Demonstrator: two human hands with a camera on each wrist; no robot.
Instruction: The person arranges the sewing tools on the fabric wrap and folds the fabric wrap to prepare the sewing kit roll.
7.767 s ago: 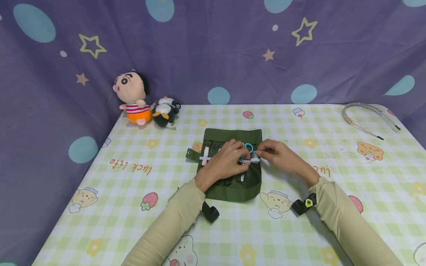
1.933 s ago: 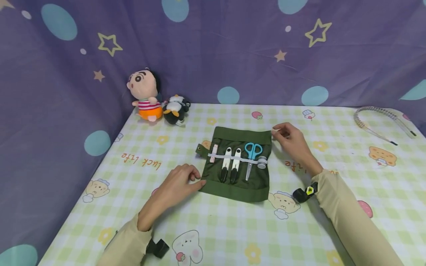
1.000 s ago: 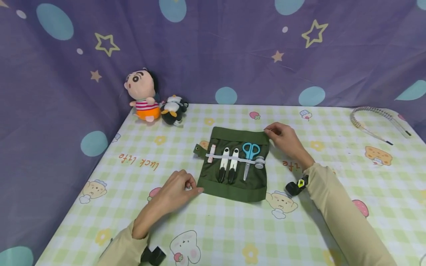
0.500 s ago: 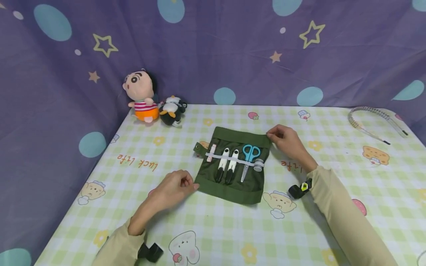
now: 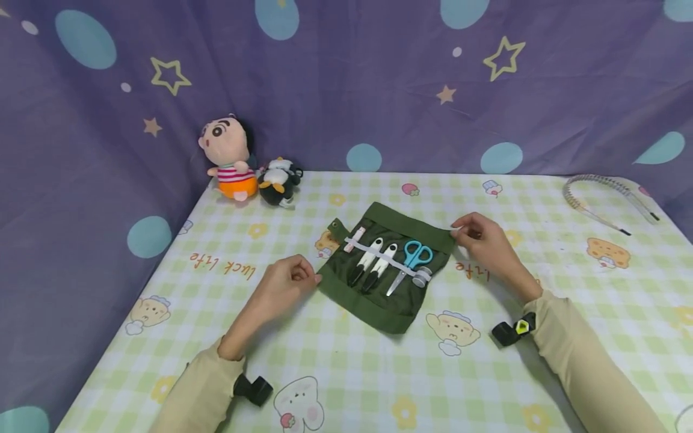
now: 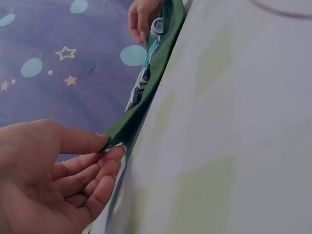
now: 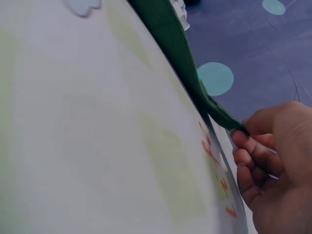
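Note:
A dark green fabric tool pouch (image 5: 373, 310) lies unfolded and turned askew on the table. Its grey elastic strap (image 5: 373, 250) holds blue-handled scissors (image 5: 417, 255), two white tools with black tips (image 5: 367, 261), a slim pale pink-and-white piece (image 5: 354, 239) and a small grey, round-ended cylinder (image 5: 421, 276). My left hand (image 5: 284, 285) pinches the pouch's near left corner between thumb and fingertips. At the far right corner, my right hand (image 5: 484, 246) pinches the fabric. The right wrist view shows that green corner (image 7: 226, 119) lifted between thumb and forefinger.
A plush doll (image 5: 230, 159) in a striped shirt and a penguin plush (image 5: 278, 182) sit at the back left. A beaded headband (image 5: 595, 180) lies at the back right. The checked tablecloth (image 5: 346, 385) runs up to a purple curtain (image 5: 319, 90).
Earlier my hands were over the strap; they then moved to opposite corners. Since half a second ago the pouch has turned clockwise, the left hand moving away from me, the right hand rightward and nearer.

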